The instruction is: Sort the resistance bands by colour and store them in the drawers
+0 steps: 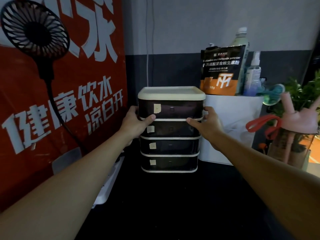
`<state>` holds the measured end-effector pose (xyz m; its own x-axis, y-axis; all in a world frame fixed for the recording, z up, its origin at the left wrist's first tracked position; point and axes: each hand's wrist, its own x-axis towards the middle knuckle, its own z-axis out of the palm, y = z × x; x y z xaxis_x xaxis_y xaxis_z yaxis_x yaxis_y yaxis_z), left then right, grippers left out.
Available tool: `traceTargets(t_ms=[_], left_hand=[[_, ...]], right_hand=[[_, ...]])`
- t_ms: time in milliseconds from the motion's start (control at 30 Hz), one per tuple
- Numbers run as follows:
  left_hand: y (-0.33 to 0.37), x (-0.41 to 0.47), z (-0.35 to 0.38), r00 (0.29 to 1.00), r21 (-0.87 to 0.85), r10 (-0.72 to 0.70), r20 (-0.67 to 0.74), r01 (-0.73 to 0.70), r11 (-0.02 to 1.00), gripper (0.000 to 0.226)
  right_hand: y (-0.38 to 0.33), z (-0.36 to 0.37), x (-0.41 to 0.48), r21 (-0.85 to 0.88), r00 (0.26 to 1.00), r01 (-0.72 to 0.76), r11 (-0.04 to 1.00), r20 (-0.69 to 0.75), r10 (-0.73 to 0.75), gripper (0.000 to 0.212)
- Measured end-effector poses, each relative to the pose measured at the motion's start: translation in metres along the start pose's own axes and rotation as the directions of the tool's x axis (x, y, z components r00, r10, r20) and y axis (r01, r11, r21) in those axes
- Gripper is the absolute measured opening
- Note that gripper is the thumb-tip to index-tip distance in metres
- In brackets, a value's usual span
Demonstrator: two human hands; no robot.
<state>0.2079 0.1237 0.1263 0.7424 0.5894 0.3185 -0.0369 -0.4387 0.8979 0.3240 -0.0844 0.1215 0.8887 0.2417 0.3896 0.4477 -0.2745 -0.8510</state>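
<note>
- Drawer unit: four stacked drawers with dark see-through fronts and cream frames under a cream lid; it stands on the dark counter by the wall, between the red poster and the white box, and all four drawers are pushed in
- Labels: one pale paper tag at the left of each drawer front; the writing is too small to read
- Left hand: clasps the unit's left side at the ledge under the top drawer, thumb laid across the front, fingers wrapped round the side wall
- Right hand: mirrors it on the right side, thumb on the same ledge, fingers curled behind the corner
- Red loop: hangs beside the pink bottle, well apart from the unit; whether it is a resistance band or the bottle's strap cannot be told
- Handling, as a judgement: the unit looks like thin, stiff plastic, light and fairly smooth; the drawers would probably slide out if it tips forward, so the side walls and frame ledges are the sound places to hold, with the stack kept level
- Bands, as a judgement: soft, stretchy and light, best gathered in a loose bunch and laid flat in a drawer
</note>
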Motion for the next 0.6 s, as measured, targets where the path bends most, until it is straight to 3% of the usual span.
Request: traceTargets(t_ms=[133, 333, 400, 500, 567, 600], left_hand=[[-0.002, 0.004, 0.006, 1.0, 0.008, 0.028, -0.004, -0.028, 1.0, 0.056], [-0.004, 0.008, 0.006, 0.999, -0.072, -0.036, 0.041, 0.039, 0.997, 0.061], [-0.001, 0.01, 0.003, 0.999, -0.033, -0.024, -0.038, 0.023, 0.999, 0.061], [0.022, 0.009, -0.002, 0.928, 0.006, 0.191, -0.319, -0.2, 0.98, 0.028], [0.049, 0.008, 0.002, 0.881, 0.017, 0.323, -0.345, -0.338, 0.941, 0.005], [0.069, 0.007, 0.004, 0.888, 0.002, 0.339, -0.312, -0.356, 0.935, 0.005]], right_hand=[[-0.004, 0.001, 0.002, -0.062, 1.0, -0.01, 0.998, 0.004, 0.01, 0.07], [-0.003, -0.002, 0.006, -0.037, 0.999, -0.017, 0.999, 0.033, 0.018, 0.071], [-0.006, -0.006, 0.007, -0.049, 1.0, -0.005, 0.999, 0.007, 0.005, 0.064], [-0.021, -0.017, 0.011, -0.062, 0.991, 0.056, 0.997, -0.119, -0.063, 0.033], [-0.038, -0.031, 0.016, 0.037, 0.987, 0.079, 0.996, -0.145, -0.073, 0.026], [-0.05, -0.037, 0.018, 0.103, 0.991, 0.073, 0.992, -0.116, -0.061, 0.03]])
